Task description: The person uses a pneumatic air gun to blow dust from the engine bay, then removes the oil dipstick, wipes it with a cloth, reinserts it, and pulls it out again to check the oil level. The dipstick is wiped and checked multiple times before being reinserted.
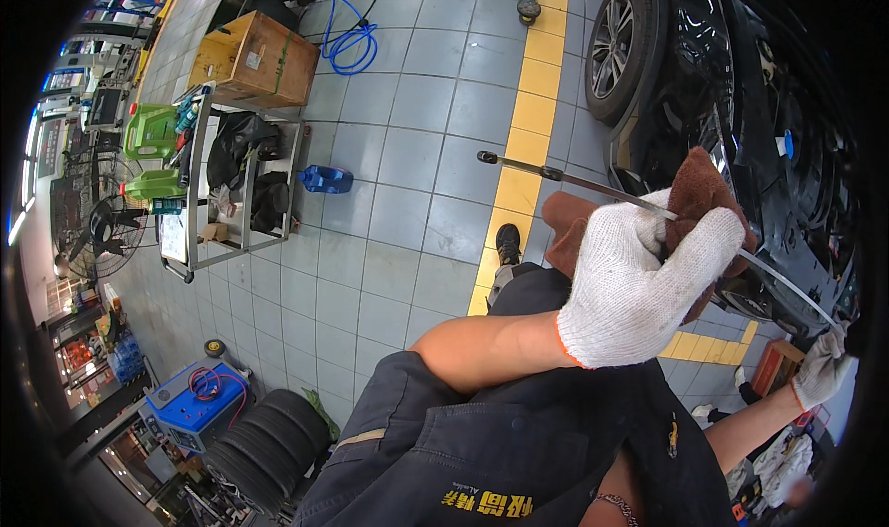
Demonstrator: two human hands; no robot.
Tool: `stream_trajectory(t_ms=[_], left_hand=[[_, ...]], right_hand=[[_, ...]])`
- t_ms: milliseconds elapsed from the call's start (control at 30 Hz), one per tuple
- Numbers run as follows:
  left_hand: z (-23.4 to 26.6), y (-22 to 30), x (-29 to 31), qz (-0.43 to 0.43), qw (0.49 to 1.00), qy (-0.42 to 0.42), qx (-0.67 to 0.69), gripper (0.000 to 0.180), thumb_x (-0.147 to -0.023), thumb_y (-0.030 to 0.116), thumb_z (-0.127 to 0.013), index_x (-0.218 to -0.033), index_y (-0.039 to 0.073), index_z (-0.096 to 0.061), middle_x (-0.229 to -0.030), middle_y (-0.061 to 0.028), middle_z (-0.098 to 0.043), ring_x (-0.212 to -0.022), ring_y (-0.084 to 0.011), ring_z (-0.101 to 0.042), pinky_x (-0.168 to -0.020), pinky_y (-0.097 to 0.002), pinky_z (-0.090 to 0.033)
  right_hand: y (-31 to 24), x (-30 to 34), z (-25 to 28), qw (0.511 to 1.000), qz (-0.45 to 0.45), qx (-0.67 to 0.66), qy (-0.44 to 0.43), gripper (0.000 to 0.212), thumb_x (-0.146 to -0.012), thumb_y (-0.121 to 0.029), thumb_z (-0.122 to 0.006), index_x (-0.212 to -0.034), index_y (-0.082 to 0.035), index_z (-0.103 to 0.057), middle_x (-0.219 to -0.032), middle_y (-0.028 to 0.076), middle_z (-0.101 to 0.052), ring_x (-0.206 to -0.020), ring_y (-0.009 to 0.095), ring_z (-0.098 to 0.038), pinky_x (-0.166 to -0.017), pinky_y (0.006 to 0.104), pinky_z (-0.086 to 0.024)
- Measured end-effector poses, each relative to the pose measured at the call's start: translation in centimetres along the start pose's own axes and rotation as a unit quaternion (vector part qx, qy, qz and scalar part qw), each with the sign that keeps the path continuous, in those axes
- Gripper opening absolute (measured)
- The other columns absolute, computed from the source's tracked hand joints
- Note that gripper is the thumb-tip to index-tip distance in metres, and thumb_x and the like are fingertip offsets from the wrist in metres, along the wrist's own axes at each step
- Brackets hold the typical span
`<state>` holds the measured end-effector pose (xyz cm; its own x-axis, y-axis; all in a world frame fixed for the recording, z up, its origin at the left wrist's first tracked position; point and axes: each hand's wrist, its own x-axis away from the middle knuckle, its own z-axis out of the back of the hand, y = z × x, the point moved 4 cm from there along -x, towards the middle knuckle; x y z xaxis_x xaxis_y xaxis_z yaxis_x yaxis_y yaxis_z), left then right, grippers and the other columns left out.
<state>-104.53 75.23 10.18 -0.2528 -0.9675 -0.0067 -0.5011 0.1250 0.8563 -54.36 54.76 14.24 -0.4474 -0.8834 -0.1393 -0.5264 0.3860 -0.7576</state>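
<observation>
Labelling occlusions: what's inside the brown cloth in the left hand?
A thin rod enters the brown cloth and seemingly exits toward the right hand; the stretch between is hidden.

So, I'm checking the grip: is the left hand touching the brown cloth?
Touching. The head view shows the gloved left hand closed on the brown cloth, which covers part of the thin metal rod.

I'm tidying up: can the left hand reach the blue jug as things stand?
Probably not: the left hand holds the brown cloth on the rod, and the blue jug sits well away.
</observation>
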Motion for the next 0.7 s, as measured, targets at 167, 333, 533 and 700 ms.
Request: stream_trajectory(t_ms=[167,333,533,700], left_hand=[[0.0,-0.1,0.0,-0.001,1.000,0.011,-0.010,0.033,-0.102,0.024,-0.071,-0.087,-0.004,-0.079,-0.066,-0.0048,-0.071,-0.060,-0.0070,-0.066,-0.052,-0.0251,-0.047],[0.6,-0.1,0.0,-0.029,1.000,0.007,0.000,0.032,-0.101,0.024,-0.072,-0.089,-0.005,-0.079,-0.067,-0.0064,-0.072,-0.062,-0.0081,-0.067,-0.054,-0.0252,-0.049],[0.1,0.0,0.3,-0.017,0.999,0.044,-0.009,0.032,-0.102,0.024,-0.072,-0.088,-0.004,-0.079,-0.067,-0.0060,-0.072,-0.060,-0.0079,-0.067,-0.053,-0.0248,-0.048],[0.3,-0.6,0.0,-0.015,0.999,-0.015,0.023,0.031,-0.102,0.024,-0.071,-0.091,-0.004,-0.079,-0.068,-0.0052,-0.072,-0.061,-0.0062,-0.066,-0.052,-0.0242,-0.047]], right_hand=[[-0.7,0.0,0.8,1.000,0.007,0.019,0.010,0.025,-0.108,-0.006,-0.059,-0.126,0.004,-0.045,-0.110,0.011,-0.045,-0.088,0.015,-0.050,-0.077,0.0291,-0.046],[-1.1,0.0,1.7,0.999,0.016,0.031,0.026,0.026,-0.108,-0.007,-0.059,-0.126,0.004,-0.044,-0.110,0.011,-0.044,-0.087,0.015,-0.050,-0.077,0.0289,-0.046],[-0.8,-0.1,1.0,1.000,0.010,0.025,0.015,0.025,-0.108,-0.006,-0.058,-0.126,0.004,-0.044,-0.107,0.009,-0.044,-0.086,0.015,-0.049,-0.076,0.0292,-0.046],[-0.3,-0.2,0.0,1.000,0.013,0.013,-0.006,0.023,-0.108,-0.005,-0.058,-0.125,0.003,-0.045,-0.106,0.009,-0.044,-0.086,0.015,-0.049,-0.076,0.0291,-0.045]])
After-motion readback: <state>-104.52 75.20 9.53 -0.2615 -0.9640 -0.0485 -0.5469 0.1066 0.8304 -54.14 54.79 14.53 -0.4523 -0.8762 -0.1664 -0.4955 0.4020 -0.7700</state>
